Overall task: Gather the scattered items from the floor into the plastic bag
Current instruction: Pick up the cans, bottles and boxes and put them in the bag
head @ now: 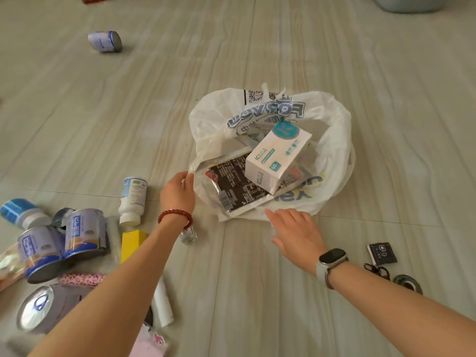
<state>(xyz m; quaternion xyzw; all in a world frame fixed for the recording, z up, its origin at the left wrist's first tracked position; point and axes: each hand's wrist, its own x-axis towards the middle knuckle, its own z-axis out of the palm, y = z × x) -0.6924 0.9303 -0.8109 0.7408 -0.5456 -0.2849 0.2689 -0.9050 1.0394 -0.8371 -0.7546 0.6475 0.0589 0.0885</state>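
The plastic bag (332,140) lay open on the floor (257,292), its mouth slumped wide, and inside it a white tissue pack (277,157) rested tilted on a dark flat packet (238,182). The left hand (177,193) pinched the near-left rim of the bag, fingers (186,180) curled on the thin film; the right hand (298,234) hovered at the near rim with its fingers straight and spread, holding nothing, and whether the fingertips touched the plastic could not be told. Just behind the left fingers stood a white pill bottle (132,199) lying on its side, with a small clear glass bottle (188,234) under the wrist and a yellow box (131,244) beside it. Further from the fingers, to the left, sat two blue-labelled cans (64,240), a blue-capped jar (19,212) and a large silver-lidded tin (36,307). One can (105,41) lay well apart, far beyond the bag. Near the right wrist lay a black tag on a keyring (381,255). Most of the task seemed left to do. The likely risk was the limp rim collapsing if only one side was held, so heavy cans could snag the film, tear it, or roll back out.
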